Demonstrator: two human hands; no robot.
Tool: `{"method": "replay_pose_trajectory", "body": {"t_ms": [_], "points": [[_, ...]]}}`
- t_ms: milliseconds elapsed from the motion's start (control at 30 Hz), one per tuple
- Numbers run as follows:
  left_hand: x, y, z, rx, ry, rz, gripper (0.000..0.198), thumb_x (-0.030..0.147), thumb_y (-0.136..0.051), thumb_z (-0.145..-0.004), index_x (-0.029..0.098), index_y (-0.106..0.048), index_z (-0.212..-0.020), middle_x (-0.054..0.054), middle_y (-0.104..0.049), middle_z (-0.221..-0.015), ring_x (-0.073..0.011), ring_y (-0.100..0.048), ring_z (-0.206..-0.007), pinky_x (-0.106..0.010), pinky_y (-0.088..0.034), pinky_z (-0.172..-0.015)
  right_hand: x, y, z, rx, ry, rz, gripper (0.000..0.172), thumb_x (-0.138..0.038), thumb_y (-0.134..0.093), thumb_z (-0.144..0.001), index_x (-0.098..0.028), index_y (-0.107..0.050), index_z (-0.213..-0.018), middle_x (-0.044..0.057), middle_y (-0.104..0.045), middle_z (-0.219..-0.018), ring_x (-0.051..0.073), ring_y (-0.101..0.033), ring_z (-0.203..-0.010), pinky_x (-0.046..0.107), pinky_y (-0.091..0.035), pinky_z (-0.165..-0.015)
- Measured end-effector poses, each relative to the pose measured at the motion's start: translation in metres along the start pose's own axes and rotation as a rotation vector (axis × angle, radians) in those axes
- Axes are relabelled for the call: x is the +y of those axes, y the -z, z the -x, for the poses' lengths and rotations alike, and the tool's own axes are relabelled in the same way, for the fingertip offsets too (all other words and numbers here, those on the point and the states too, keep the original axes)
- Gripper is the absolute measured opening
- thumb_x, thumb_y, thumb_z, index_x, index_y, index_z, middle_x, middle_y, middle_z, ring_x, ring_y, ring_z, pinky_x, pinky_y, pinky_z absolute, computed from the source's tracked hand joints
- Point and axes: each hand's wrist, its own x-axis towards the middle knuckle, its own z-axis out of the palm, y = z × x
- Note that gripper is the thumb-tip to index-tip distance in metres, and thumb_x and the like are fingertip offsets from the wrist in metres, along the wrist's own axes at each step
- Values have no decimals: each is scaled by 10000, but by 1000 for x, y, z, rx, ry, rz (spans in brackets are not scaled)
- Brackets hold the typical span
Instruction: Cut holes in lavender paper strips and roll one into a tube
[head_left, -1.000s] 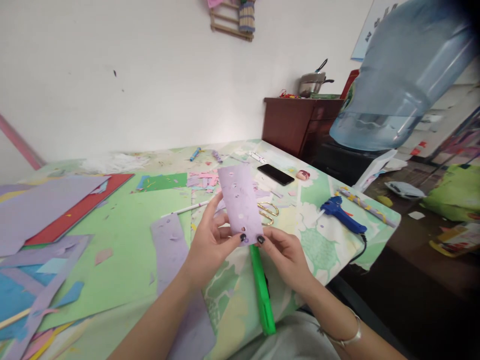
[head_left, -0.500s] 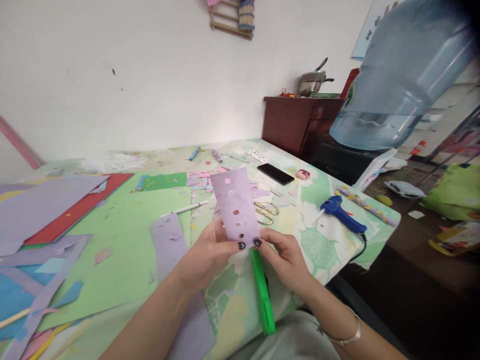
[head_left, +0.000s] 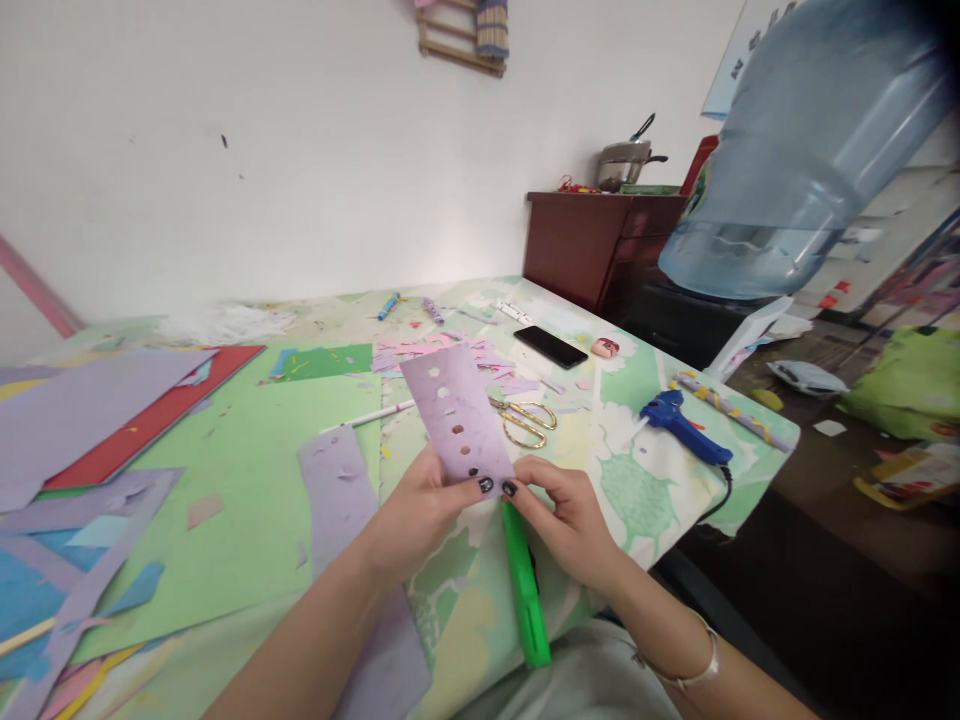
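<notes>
A purple strip of paper (head_left: 480, 420) with a row of several holes is held up over the table. Its lower end is pinched by my left hand (head_left: 420, 510) and my right hand (head_left: 562, 510), thumbs side by side near the bottom corner. Directly below them lies a green utility knife (head_left: 529, 610), its upper end partly covered by the fingers. Gold-handled scissors (head_left: 536, 422) rest behind the paper, which hides part of the blades. Left of my hands, another purple paper strip (head_left: 330, 480) lies on a green sheet (head_left: 247, 500), and a white pen (head_left: 379, 414) lies above it.
Coloured paper (head_left: 112, 400) and offcuts cover the table's left side. A black phone (head_left: 551, 346) lies toward the back. On the right are a blue glue gun (head_left: 682, 428) with its cord and a decorated stick (head_left: 735, 410). A large water bottle (head_left: 795, 180) stands beyond the table.
The held purple strip has tilted further left and lower, showing more of the scissors behind it. Both hands keep their pinch and have barely moved.
</notes>
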Motion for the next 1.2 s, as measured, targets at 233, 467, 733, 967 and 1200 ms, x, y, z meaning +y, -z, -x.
{"method": "replay_pose_trajectory", "body": {"t_ms": [233, 467, 733, 967, 1200], "points": [[-3, 2, 0, 69, 18, -25, 316, 170, -679, -714, 138, -590, -1016, -93, -675, -1013, -234, -620, -929, -349, -455, -816, 0, 0, 0, 6, 4, 13, 186, -239, -476, -875, -164, -580, -741, 17, -542, -686, 142, -541, -701, 256, -423, -671], [1, 2, -3, 156, -34, -100, 434, 184, -707, -688, 181, -544, -1090, -77, -657, -1047, -216, -607, -929, -315, -470, -771, 0, -1, -1, 30, -22, 8, 193, -244, -475, -875, -162, -599, -752, 33, -580, -711, 142, -540, -681, 255, -427, -651], [2, 8, -6, 146, -95, -148, 300, 203, -694, -715, 148, -618, -1001, -87, -692, -961, -198, -632, -855, -301, -483, -764, 2, 0, 1, 43, -57, 10, 209, -265, -469, -883, -156, -617, -784, 31, -588, -697, 134, -516, -643, 249, -413, -619], [1, 9, -6, 203, -86, -164, 217, 185, -690, -706, 137, -651, -913, -74, -712, -862, -179, -641, -752, -267, -484, -665, 0, 0, 0, 41, -58, 20, 222, -270, -464, -883, -153, -608, -761, 28, -583, -684, 133, -518, -633, 246, -407, -608], [0, 5, -6, 262, -110, -206, 189, 101, -629, -678, 145, -666, -859, -35, -705, -799, -155, -616, -708, -249, -462, -638, 0, -1, 1, 16, -30, 47, 210, -266, -465, -886, -162, -624, -797, 26, -593, -698, 133, -522, -648, 245, -408, -623]]}}
